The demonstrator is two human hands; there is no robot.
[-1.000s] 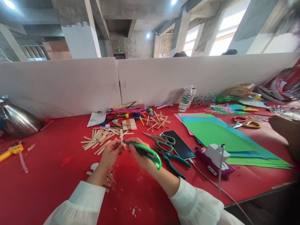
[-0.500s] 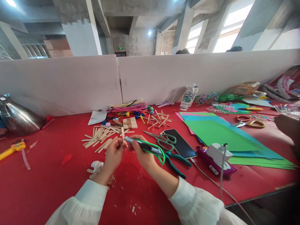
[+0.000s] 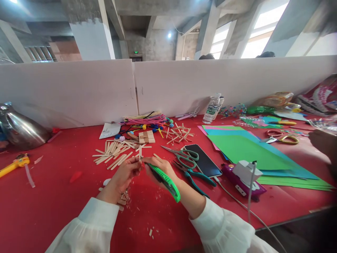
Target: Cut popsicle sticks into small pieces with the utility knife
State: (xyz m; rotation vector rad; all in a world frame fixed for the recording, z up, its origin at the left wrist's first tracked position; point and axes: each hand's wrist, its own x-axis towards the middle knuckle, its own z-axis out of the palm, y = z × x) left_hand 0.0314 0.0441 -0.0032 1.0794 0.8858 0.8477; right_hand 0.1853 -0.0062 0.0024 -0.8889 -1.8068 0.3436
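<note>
Between the fingers of my left hand [image 3: 127, 172] a wooden craft stick [image 3: 140, 151] points up and away from me. My right hand [image 3: 160, 168] is closed round a green utility knife [image 3: 166, 181], its tip end by the stick and its rear end slanting toward me. Whether the blade touches the wood is too small to tell. Beyond my hands lies a loose heap of craft sticks [image 3: 113, 151]. Wood shavings and more sticks [image 3: 122, 202] lie partly hidden under my left forearm. Small wood scraps [image 3: 151, 232] are scattered on the red table [image 3: 86, 214].
Right of my hands lie scissors [image 3: 184, 156], pliers [image 3: 193, 177], a phone [image 3: 202, 160] and a purple power strip [image 3: 243, 181] with a cable. Coloured paper [image 3: 244, 146] and a water bottle [image 3: 212, 109] are farther right. Left are a hot glue gun [image 3: 17, 163] and a steel jug [image 3: 23, 128].
My right hand has turned the utility knife, so its green edge now faces up and its rear end hangs lower, nearer me. The craft stick stays in my left hand.
</note>
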